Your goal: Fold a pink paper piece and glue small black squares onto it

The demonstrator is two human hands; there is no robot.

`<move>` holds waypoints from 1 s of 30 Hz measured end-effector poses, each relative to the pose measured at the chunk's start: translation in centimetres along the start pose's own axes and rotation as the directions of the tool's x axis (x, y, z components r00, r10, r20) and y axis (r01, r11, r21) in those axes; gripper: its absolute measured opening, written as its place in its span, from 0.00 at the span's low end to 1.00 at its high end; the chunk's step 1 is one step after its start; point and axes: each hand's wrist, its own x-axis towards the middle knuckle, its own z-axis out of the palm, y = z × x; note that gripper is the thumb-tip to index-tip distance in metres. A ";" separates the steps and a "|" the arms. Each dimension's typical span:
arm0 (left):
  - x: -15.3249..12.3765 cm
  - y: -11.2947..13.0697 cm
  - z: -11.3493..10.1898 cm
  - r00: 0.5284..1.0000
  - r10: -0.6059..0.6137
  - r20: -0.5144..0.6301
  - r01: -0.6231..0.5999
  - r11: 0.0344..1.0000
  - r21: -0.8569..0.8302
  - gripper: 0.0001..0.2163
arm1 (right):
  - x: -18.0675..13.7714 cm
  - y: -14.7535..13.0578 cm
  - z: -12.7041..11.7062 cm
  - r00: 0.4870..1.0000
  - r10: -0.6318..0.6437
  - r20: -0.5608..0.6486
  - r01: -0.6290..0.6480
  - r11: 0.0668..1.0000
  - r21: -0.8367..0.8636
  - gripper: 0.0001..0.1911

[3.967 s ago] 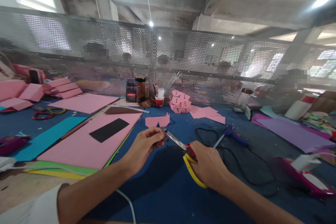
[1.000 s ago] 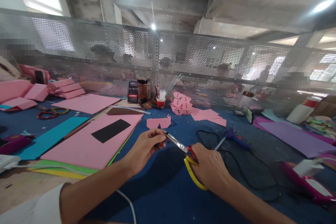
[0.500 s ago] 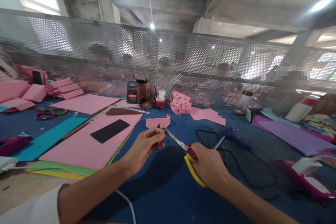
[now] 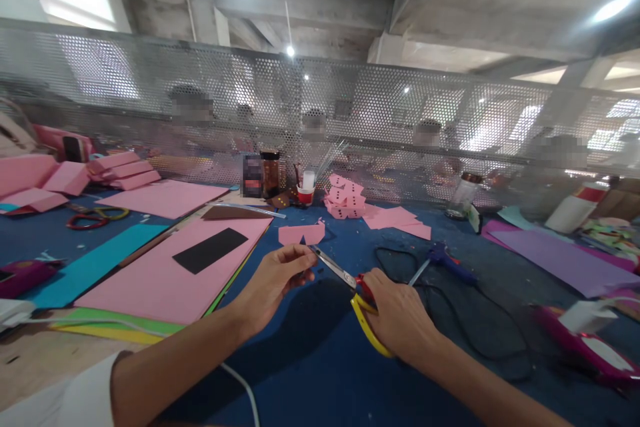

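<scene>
Above the blue table cover (image 4: 310, 367), head view: right hand (image 4: 397, 313) grips the yellow-handled scissors (image 4: 345, 278), blades nearly closed, tips meeting the left hand (image 4: 273, 280), whose fingertips pinch a small scrap (image 4: 306, 273), too small to identify. Judged step: trimming that scrap. A further snip calls for fingertips kept clear of the blades.

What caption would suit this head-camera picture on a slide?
Right hand holds yellow-handled scissors at a small dark scrap pinched by the left hand over a blue table of pink sheets.
</scene>
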 end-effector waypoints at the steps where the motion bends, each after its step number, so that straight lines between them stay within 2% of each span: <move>1: 0.0 0.0 0.0 1.000 -0.001 0.003 0.001 1.000 0.002 0.06 | 0.0 0.0 0.0 1.000 0.002 0.005 -0.002 1.000 0.003 0.04; 25: 0.0 -0.2 0.1 1.000 -0.011 -0.026 0.011 1.000 0.005 0.05 | -0.1 -0.2 -0.1 1.000 0.023 -0.011 -0.023 1.000 0.008 0.03; 30: 0.0 -0.1 0.1 1.000 -0.008 0.000 0.008 1.000 0.010 0.06 | 0.0 -0.3 -0.2 1.000 0.028 0.002 -0.028 0.999 0.021 0.03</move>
